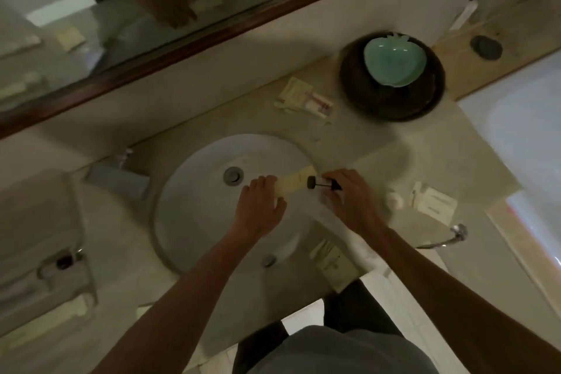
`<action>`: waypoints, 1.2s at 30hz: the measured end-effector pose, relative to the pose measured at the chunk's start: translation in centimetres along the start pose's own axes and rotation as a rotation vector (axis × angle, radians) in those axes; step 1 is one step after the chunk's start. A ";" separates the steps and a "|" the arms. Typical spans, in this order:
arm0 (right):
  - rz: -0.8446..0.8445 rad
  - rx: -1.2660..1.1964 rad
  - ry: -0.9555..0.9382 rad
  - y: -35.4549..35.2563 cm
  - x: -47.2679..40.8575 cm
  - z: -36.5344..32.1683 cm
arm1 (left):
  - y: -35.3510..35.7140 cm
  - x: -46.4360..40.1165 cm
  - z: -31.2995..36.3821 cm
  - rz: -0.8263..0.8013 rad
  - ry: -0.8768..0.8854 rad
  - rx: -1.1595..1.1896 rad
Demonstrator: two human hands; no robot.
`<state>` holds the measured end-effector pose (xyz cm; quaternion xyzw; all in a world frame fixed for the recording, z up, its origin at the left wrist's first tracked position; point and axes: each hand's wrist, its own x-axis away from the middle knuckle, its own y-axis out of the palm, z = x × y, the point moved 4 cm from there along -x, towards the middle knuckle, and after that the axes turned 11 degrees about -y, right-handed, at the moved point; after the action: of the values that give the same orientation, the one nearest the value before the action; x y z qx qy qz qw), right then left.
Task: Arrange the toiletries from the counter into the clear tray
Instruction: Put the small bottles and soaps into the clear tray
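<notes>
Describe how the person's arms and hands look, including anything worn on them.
Both arms are bare from the frame's lower edge to the fingers; no sleeves, gloves or rings show. The left hand and right hand are bare. The mirror reflects a pale band, possibly a watch, on one wrist; blur prevents certainty.

left hand [261,206], right hand [349,200], bottle [323,184], sink [194,206]

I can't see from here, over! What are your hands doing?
Left hand on pale bottle. Right hand gripping small dark-capped bottle. Both over sink. Nothing blocking.

Bowl [390,61] on plate [391,100], behind sink [194,209]
</notes>
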<state>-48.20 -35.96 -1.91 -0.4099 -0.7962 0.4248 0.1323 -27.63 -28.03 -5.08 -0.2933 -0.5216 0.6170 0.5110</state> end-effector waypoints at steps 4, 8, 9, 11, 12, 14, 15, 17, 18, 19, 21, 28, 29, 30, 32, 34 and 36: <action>-0.038 -0.084 -0.155 8.1 -1.1 -12.6 | -3.4 8.0 -12.2 0.067 -0.125 -0.035; -0.137 -0.148 -0.246 16.4 -1.4 -23.9 | -6.6 15.5 -23.2 0.074 -0.265 -0.043; -0.154 -0.161 -0.263 18.3 -1.4 -26.2 | -7.4 17.3 -25.9 0.085 -0.291 -0.050; -0.185 -0.175 -0.287 21.6 -1.4 -30.5 | -8.9 20.8 -31.3 0.111 -0.334 -0.057; -0.208 -0.173 -0.285 23.1 -1.4 -32.3 | -9.5 22.5 -34.0 0.124 -0.362 -0.054; -0.270 -0.152 -0.278 25.7 -1.7 -35.5 | -10.6 25.4 -39.1 0.130 -0.431 -0.038; -0.307 -0.134 -0.289 26.9 -2.0 -36.9 | -10.9 26.4 -41.3 0.132 -0.456 -0.035; -0.381 -0.111 -0.330 29.2 -2.8 -39.5 | -11.2 27.7 -44.9 0.118 -0.484 -0.040; -0.401 -0.103 -0.351 30.3 -3.2 -40.5 | -11.2 28.1 -46.4 0.097 -0.490 -0.048; -0.414 -0.092 -0.364 31.4 -3.7 -41.3 | -11.0 28.3 -47.7 0.072 -0.489 -0.058; -0.421 -0.062 -0.388 33.3 -4.6 -42.6 | -10.7 28.6 -49.8 0.032 -0.459 -0.079; -0.433 0.131 -0.490 36.7 -6.3 -44.0 | -11.3 28.6 -53.3 -0.002 -0.386 -0.069; -0.444 0.162 -0.499 37.0 -6.3 -44.0 | -11.3 28.8 -53.5 -0.013 -0.370 -0.075; -0.456 0.187 -0.515 37.2 -6.2 -44.0 | -11.4 29.0 -53.5 -0.013 -0.349 -0.088; -0.474 0.196 -0.547 37.7 -5.9 -44.2 | -11.2 29.2 -53.2 -0.007 -0.320 -0.100; -0.473 0.173 -0.563 38.2 -5.7 -44.4 | -10.6 29.0 -52.9 -0.022 -0.314 -0.083; -0.451 0.170 -0.570 38.5 -5.6 -44.2 | -9.8 28.7 -52.6 -0.043 -0.316 -0.067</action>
<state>0.82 -3.48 -4.63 -0.0772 -0.8332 0.5467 0.0294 13.88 16.28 -5.87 -0.1982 -0.6218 0.6267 0.4258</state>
